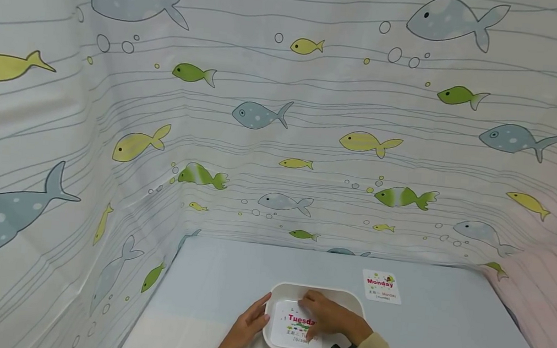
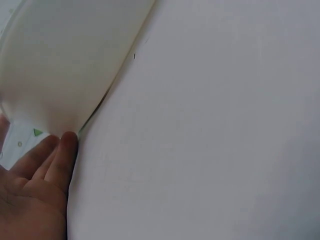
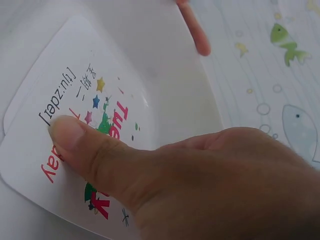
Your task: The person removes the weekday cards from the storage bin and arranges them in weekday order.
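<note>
Head view: I see a white rounded-rectangular plastic tray (image 1: 320, 287) on the pale blue-and-white table (image 1: 214, 284), with a white "Tuesday" card (image 1: 289, 330) lying inside.
Left hand (image 1: 245, 325): nearly straight fingers touching the tray's left wall, not clamped round it.
Right hand (image 1: 331, 315): thumb on the card's face; I cannot tell whether the hidden fingers pinch it.
Under Tuesday: another white card's edge shows.
White square "Monday" card (image 1: 381, 287): on the table, beyond the tray's right side.
Handling: I'd brace the tray lightly and separate only the top card, without bending it.
</note>
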Action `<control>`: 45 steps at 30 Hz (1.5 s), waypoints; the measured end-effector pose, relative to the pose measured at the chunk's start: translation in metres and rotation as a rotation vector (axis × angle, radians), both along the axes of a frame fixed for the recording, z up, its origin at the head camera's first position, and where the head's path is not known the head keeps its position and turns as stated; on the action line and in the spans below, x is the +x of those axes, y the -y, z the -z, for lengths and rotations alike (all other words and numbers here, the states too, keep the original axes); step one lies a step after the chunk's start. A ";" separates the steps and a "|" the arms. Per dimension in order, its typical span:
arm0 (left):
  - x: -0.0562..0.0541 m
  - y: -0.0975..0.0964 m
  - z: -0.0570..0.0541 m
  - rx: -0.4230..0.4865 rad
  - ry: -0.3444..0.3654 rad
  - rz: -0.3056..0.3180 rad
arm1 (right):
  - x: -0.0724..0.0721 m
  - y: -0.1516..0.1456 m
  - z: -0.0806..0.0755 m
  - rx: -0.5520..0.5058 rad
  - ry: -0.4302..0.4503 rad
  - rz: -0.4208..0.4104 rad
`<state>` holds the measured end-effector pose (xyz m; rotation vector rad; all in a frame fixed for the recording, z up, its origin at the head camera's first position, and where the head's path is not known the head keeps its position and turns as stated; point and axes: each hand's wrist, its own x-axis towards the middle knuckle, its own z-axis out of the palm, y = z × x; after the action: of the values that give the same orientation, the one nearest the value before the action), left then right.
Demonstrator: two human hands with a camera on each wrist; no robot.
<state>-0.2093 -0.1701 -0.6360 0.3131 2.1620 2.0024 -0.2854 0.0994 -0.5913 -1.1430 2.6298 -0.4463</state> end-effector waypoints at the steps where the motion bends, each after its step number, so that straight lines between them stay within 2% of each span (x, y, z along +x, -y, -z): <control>1: 0.000 0.000 0.000 0.000 0.006 -0.002 | 0.000 0.000 0.000 0.006 -0.010 -0.006; 12: -0.002 0.000 0.005 0.028 0.008 0.016 | 0.005 0.001 -0.008 0.019 -0.112 -0.061; 17: -0.001 0.000 0.005 0.023 0.018 0.015 | 0.006 0.002 -0.009 0.038 -0.124 -0.047; 24: -0.002 -0.001 0.004 0.039 0.017 0.023 | 0.005 0.007 -0.015 0.050 -0.041 0.020; 29: -0.001 -0.001 0.007 0.043 0.016 0.016 | 0.004 0.008 -0.013 0.073 -0.019 0.057; 38: -0.003 -0.002 0.005 0.008 -0.007 0.005 | 0.001 0.007 -0.014 0.117 -0.085 0.077; 41: -0.004 -0.001 0.005 0.001 -0.009 0.005 | 0.000 0.008 -0.019 0.075 -0.027 0.086; 45: -0.004 0.001 0.005 -0.007 -0.002 -0.005 | 0.001 0.008 -0.024 -0.043 0.072 0.108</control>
<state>-0.2131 -0.1706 -0.6408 0.3098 2.1731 1.9970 -0.2849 0.0911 -0.5676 -0.9809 2.6400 -0.5569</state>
